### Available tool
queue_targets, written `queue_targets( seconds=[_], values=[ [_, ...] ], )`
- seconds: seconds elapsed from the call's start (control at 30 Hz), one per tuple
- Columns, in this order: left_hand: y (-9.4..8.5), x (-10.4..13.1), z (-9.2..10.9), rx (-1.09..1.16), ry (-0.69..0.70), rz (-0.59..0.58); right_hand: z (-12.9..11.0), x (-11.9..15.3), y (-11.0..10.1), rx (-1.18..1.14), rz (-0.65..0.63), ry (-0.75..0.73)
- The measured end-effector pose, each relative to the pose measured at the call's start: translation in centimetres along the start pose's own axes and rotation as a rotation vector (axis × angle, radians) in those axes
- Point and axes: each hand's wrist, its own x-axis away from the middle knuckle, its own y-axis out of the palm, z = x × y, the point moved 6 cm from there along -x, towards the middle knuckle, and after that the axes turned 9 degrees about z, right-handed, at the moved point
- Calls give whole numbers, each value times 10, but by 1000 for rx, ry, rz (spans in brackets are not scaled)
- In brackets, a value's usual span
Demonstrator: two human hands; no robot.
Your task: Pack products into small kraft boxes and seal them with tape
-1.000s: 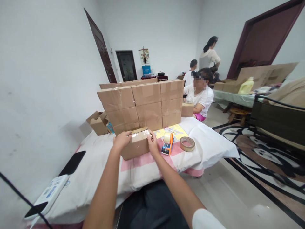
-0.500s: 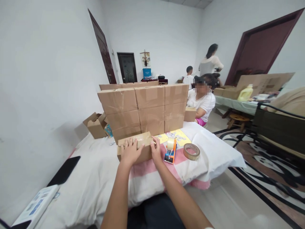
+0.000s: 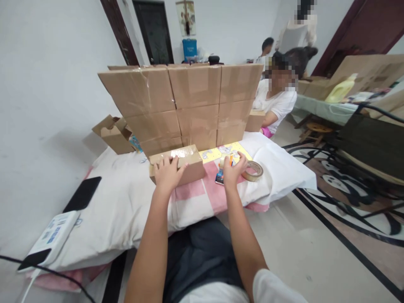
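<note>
Left hand (image 3: 168,174): laid palm down on the left part of a closed cardboard box (image 3: 193,168), its fingers spread over the top and near edge. Right hand (image 3: 232,170): over an orange-and-blue tape dispenser (image 3: 220,176), thumb and fingers apart and curved; the hand covers part of the dispenser, so whether the two touch cannot be made out with confidence.

The closed box lies on the cloth-covered tabletop (image 3: 126,210), in front of a stack of boxes (image 3: 198,101) arranged three high and three across on the visible face. Clear tape gleams along its upper face. The dispenser stands to the right of the closed box, apart from it; a roll of brown tape (image 3: 255,178) lies flat just to the right of the right hand. Behind the dispenser is a yellow printed sheet (image 3: 206,156).

Left margin: an open carton (image 3: 118,139) with raised flaps, a blue packet (image 3: 136,144) at its side, and, nearer the viewer, a black flat panel (image 3: 82,193) and a white case (image 3: 55,235) with blue print.

Right background: a person in a white top (image 3: 277,99) sits beyond the tabletop, near another box (image 3: 256,121); farther right, a yellow jug (image 3: 342,89) stands on a covered table (image 3: 325,109).
</note>
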Motion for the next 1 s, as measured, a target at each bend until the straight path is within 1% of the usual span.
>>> queue_targets(
  seconds=[0.03,0.07,0.13,0.17,0.23,0.3,0.37,0.43,0.47,0.53,0.57,0.6,0.67,0.73,0.77,0.83,0.9,1.0],
  values=[
    [0,0,0,4,0,9,15,-8,-2,3,-27,87],
    [0,1,0,7,2,18,31,-13,0,-20,-94,193],
    [1,2,0,23,8,44,57,-11,11,-114,-292,384],
    [1,2,0,35,9,61,65,-7,18,-165,-382,438],
    [2,4,-2,63,8,93,72,2,28,-232,-488,452],
    [3,5,-5,93,8,110,72,9,33,-244,-519,415],
    [1,6,-6,137,16,124,68,14,36,-250,-523,393],
    [-6,9,1,226,49,166,61,18,35,-282,-499,382],
    [-12,11,7,296,71,197,55,20,32,-324,-496,388],
    [-25,18,26,488,130,233,37,26,26,-449,-529,428],
    [-30,22,38,601,167,217,25,30,21,-517,-562,450],
    [-34,26,51,712,207,172,11,32,15,-578,-596,465],
    [-38,35,76,906,281,23,-17,36,2,-660,-644,467],
    [-40,43,92,1037,299,-107,-42,38,-11,-727,-676,461],
    [-41,46,95,1078,282,-137,-52,39,-16,-756,-695,471],
    [-43,51,94,1143,231,-149,-66,43,-23,-785,-741,507],
    [-45,55,89,1241,185,-170,-74,48,-27,-780,-774,534],
    [-46,60,81,1396,138,-252,-79,56,-29,-757,-796,532]
  ],
)
